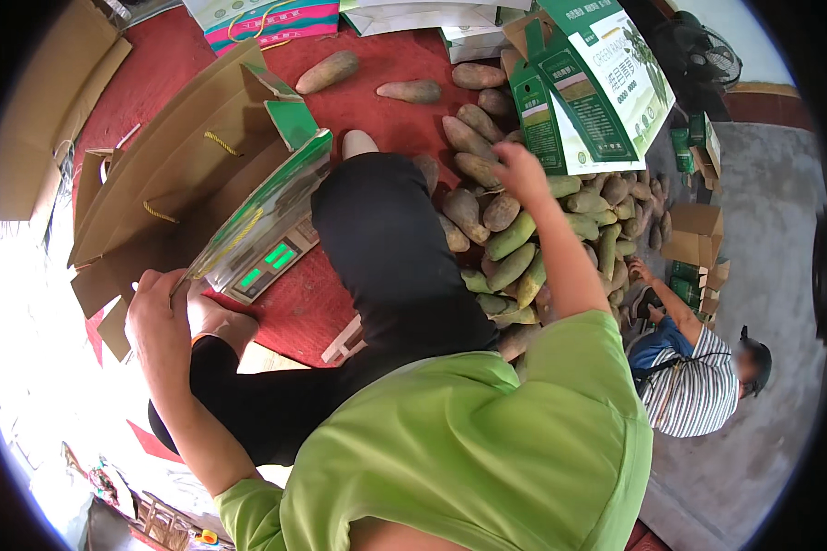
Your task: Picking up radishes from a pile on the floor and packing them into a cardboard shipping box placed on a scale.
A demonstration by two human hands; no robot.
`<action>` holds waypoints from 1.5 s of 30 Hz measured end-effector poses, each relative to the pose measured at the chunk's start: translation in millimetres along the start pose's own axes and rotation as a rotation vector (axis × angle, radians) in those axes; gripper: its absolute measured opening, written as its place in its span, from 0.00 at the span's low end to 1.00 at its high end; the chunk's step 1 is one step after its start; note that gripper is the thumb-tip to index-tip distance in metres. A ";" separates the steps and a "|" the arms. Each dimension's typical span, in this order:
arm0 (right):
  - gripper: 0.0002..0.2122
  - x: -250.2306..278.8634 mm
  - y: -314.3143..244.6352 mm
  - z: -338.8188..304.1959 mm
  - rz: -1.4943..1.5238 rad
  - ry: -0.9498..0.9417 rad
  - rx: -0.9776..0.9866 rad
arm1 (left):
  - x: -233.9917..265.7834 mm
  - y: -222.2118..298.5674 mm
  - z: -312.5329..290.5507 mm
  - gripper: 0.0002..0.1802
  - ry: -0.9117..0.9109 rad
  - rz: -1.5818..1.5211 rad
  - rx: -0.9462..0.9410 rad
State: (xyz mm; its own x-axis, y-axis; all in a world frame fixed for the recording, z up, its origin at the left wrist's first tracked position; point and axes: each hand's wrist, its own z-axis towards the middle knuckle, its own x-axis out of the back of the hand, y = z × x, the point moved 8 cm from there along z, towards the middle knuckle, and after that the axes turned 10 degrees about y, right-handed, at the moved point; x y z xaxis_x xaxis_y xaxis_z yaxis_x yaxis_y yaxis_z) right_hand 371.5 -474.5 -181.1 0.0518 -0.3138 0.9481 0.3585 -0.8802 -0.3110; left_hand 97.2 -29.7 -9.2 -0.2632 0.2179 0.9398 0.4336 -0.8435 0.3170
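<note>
Evidently open, the brown carton (pixel 188 174) stands beside or on the scale (pixel 280 255) with lit green displays; its wall hides which. The left hand (pixel 159 312) has its fingers closed on the carton's near edge, while the right hand (pixel 521 174), half curled, is over the radishes (pixel 511 237) heaped on the red cloth (pixel 386 115); blur makes it hard to tell whether it holds one. A tug or downward press from the left hand could tip the carton or skew the reading, and pulling a radish from low down could set others rolling. Beyond are printed cartons (pixel 606 83), and at the right a co-worker (pixel 689 390) in a striped shirt reaches toward the radishes.
</note>
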 end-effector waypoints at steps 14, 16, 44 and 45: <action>0.13 -110.1 41.6 -107.7 -0.783 -0.322 0.182 | 5.2 -3.1 0.7 0.07 0.012 -0.006 0.134; 0.13 -114.4 42.7 -105.1 -0.825 -0.319 0.189 | 5.4 -3.3 -0.3 0.07 -0.007 -0.046 0.147; 0.27 129.1 -224.5 80.1 0.857 0.095 0.165 | -5.4 -9.9 -7.0 0.11 -0.088 0.104 -0.014; 0.28 145.8 -262.8 80.8 0.859 0.097 0.301 | -5.1 -11.0 -6.8 0.11 -0.074 0.100 -0.013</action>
State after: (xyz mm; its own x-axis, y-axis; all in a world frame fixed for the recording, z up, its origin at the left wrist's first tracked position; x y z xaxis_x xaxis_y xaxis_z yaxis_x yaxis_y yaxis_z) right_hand 360.1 -260.2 44.2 0.3391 -0.8586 0.3845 0.4612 -0.2045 -0.8634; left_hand 87.9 -24.8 -18.3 -0.1550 0.1673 0.9736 0.4430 -0.8691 0.2199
